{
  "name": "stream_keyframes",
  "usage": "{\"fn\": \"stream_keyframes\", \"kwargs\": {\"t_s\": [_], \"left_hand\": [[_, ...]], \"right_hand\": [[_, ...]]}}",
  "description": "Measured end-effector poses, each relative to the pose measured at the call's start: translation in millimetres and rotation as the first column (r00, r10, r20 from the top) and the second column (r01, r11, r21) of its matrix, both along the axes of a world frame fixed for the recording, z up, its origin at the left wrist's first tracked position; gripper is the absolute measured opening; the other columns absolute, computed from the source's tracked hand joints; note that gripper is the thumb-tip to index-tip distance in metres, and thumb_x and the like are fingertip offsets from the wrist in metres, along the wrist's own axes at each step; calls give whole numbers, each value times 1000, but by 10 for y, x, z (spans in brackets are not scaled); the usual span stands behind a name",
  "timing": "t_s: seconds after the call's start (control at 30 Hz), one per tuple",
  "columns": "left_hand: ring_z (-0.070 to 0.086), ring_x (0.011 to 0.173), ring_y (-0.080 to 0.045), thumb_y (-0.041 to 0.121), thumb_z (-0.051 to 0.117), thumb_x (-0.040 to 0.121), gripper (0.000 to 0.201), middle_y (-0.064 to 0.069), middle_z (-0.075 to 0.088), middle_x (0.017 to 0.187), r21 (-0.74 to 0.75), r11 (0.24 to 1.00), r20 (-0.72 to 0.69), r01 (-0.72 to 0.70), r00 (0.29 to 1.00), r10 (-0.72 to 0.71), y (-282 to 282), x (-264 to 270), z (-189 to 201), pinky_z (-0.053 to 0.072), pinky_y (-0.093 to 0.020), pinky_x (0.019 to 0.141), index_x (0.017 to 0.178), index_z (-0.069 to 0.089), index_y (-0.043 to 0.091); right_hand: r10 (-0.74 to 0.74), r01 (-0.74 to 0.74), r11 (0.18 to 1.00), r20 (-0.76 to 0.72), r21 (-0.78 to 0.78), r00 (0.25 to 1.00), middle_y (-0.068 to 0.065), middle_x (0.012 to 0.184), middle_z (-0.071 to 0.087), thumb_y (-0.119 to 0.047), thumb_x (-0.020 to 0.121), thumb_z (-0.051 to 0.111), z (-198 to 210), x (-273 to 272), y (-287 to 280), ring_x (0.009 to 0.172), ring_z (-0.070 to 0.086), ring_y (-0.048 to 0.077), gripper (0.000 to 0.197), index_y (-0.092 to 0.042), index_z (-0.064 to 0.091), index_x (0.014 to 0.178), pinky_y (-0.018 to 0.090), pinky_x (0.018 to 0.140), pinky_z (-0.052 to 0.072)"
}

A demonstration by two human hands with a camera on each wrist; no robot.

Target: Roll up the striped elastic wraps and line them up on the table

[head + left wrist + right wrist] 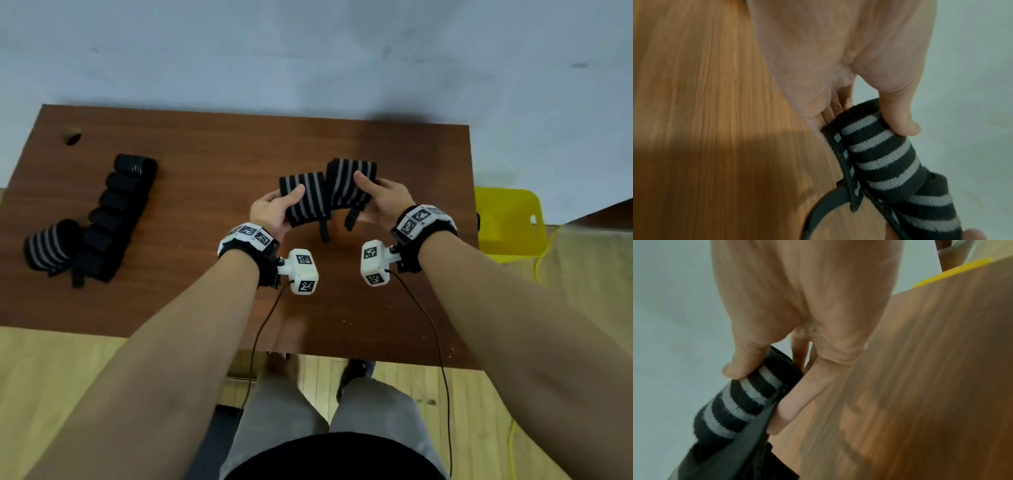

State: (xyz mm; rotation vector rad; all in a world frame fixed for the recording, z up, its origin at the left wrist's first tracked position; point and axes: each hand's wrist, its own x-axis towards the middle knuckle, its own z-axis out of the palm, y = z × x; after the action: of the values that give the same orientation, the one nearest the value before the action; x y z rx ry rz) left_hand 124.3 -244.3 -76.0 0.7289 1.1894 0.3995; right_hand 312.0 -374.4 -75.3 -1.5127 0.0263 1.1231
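Observation:
Two rolled black wraps with grey stripes are held side by side above the middle of the brown table (205,144). My left hand (286,204) grips the left wrap (306,200), thumb on top and fingers underneath; the left wrist view shows this wrap (879,154) under the thumb. My right hand (373,195) grips the right wrap (349,183) the same way, and this wrap (740,402) is pinched between thumb and fingers. A black loop hangs from each roll. At the left, several rolled wraps (116,212) lie in a slanted row, with a striped roll (48,245) at its near end.
A yellow bin (510,222) stands off the table's right edge. A round hole (72,136) is in the far left corner of the table. Cables run from both wrist cameras over the near edge. Pale floor lies beyond the table.

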Motion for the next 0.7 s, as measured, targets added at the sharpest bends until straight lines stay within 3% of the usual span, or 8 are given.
{"fn": "stream_keyframes", "kwargs": {"t_s": [0.1,0.2,0.3,0.37,0.47,0.53,0.63,0.7], "left_hand": [[73,105,-31,13,85,83,41,-17,72,116,12,999,-30,53,998,-52,-337,387,-23,63,-45,83,116,64,7],[73,102,-31,15,86,83,38,-15,72,115,6,992,-66,126,990,-125,-528,765,-44,64,-47,80,113,63,14],[73,102,-31,15,87,81,48,-14,72,118,7,970,-65,243,968,-242,-693,1188,-115,64,-47,78,123,64,12],[71,106,-32,11,85,82,52,-15,71,120,-1,946,-23,325,945,-325,-825,1484,-127,64,-47,78,129,62,8],[69,110,-33,7,82,84,58,-16,68,123,-19,916,24,400,916,-400,-1094,1844,-147,64,-48,79,136,57,7],[67,112,-34,7,80,87,60,-17,66,125,-32,908,42,418,908,-416,-1281,2057,-180,63,-48,81,140,53,8],[66,115,-35,7,75,92,57,-17,64,129,-40,903,52,428,903,-426,-1551,2383,-296,63,-50,83,143,50,8],[65,116,-35,8,73,93,57,-18,63,131,-44,906,37,421,907,-420,-1723,2600,-344,62,-51,84,145,48,7]], "right_hand": [[-48,48,999,24,21,999,17,112,75,-21,92,77,-78,342,-316,100,76,29,42,-1,66,127,38,74,63],[-145,146,989,22,-3,989,19,114,74,-16,90,79,-164,612,-587,101,75,33,46,1,63,130,40,74,63],[-285,288,954,50,-87,957,18,118,73,-20,68,94,-353,957,-923,102,74,34,78,-4,58,136,49,82,63],[-382,387,913,64,-130,922,18,112,75,-24,52,98,-574,1300,-1176,100,75,36,83,-2,66,125,55,87,61],[-483,487,864,61,-126,873,15,94,77,-15,69,84,-422,1566,-1545,94,74,37,27,-3,76,92,50,85,60],[-509,515,844,75,-151,857,8,87,72,-12,86,72,-355,1728,-1787,83,70,27,3,-10,71,88,39,73,57],[-493,503,845,99,-179,864,4,93,68,-23,86,69,-458,2002,-2108,81,67,20,26,-10,68,108,35,69,56],[-540,543,818,72,-189,839,8,95,72,-15,84,73,-581,2179,-2321,80,72,24,33,-4,68,115,36,65,60]]}}
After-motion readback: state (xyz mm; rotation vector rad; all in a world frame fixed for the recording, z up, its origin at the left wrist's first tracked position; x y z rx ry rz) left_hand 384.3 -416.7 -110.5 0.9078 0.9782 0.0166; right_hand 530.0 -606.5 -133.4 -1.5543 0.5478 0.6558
